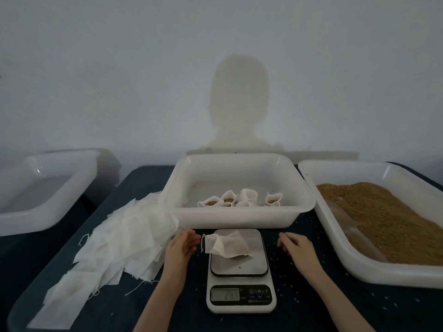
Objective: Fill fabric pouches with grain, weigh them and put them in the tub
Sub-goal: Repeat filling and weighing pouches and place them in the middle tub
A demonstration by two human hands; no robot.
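Observation:
A filled white fabric pouch (229,245) lies on its side on the plate of a small white kitchen scale (239,271), its drawstring end toward the left. My left hand (183,244) hovers just left of the pouch, fingers relaxed, holding nothing. Right of the scale my right hand (296,245) rests over the dark table, fingers loosely curled and empty. Behind the scale stands a white tub (239,216) with several filled pouches (239,198) inside. A larger white tub (383,271) on the right holds brown grain (383,212).
A heap of flat empty pouches (115,248) spreads over the table left of the scale. Another white tub (36,212) stands at the far left. Loose grains are scattered on the dark table (311,307). A pale wall rises behind.

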